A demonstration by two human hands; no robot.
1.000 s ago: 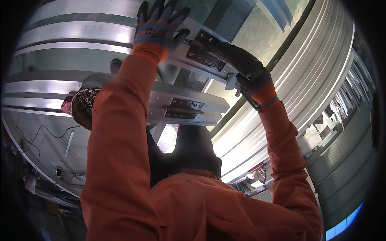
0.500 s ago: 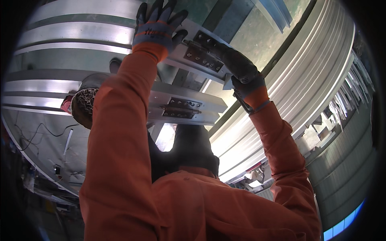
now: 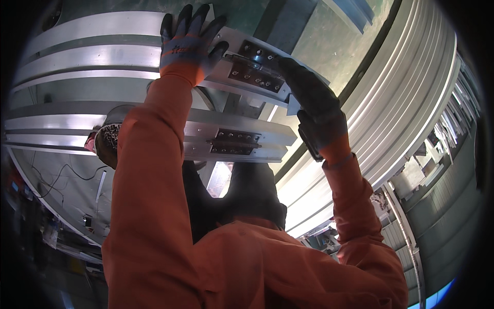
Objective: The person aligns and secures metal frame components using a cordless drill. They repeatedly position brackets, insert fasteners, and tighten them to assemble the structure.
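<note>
Drill point(image 3: 306, 85) sits right of centre in the upper half of the frame, your right hand point(image 3: 327, 123) wrapped around its handle. Its nose points up and left toward the upper hinge point(image 3: 257, 77), its long axis slanting from lower right to upper left; whether the tip makes contact there, I cannot tell. Expect it to be rigid and fairly weighty, and the handle looks the right place to hold. Your left hand point(image 3: 188, 49) lies spread on the upper profile point(image 3: 230, 38), fingers apart and pointing up the frame, with nothing visibly gripped. That profile's long axis runs left to right, dipping toward its right end. It is probably stiff, smooth and easily scratched, so flat pressure beside the hinge suits it. Below, another hinge point(image 3: 234, 141) lies on a lower profile point(image 3: 272, 135); a can point(image 3: 117, 114) holds screws point(image 3: 109, 136) at left.
</note>
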